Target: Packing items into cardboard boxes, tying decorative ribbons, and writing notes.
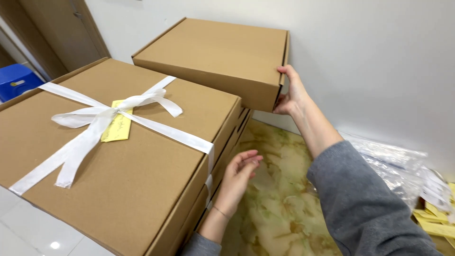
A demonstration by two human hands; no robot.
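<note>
The right hand [290, 95] grips the near right corner of a small box [218, 59], fingers clamped on its side edge, thumb under the corner. The small box is closed, plain brown cardboard. It sits tilted on the rear part of the stack [142, 189], next to the white wall [379, 61].

The stack consists of flat brown boxes. The top box carries a white ribbon [104, 118] tied in a bow, with a yellow tag [116, 125] under the knot.

The left hand [237, 178] is beside the right face of the stack, fingers apart and slightly curled, holding nothing. Contact with the stack cannot be determined.

The marbled green worktop [284, 189] lies below both hands. Clear bags [398, 166] and yellow tags [436, 223] lie at the right edge. A blue bin [16, 80] stands at upper left.
</note>
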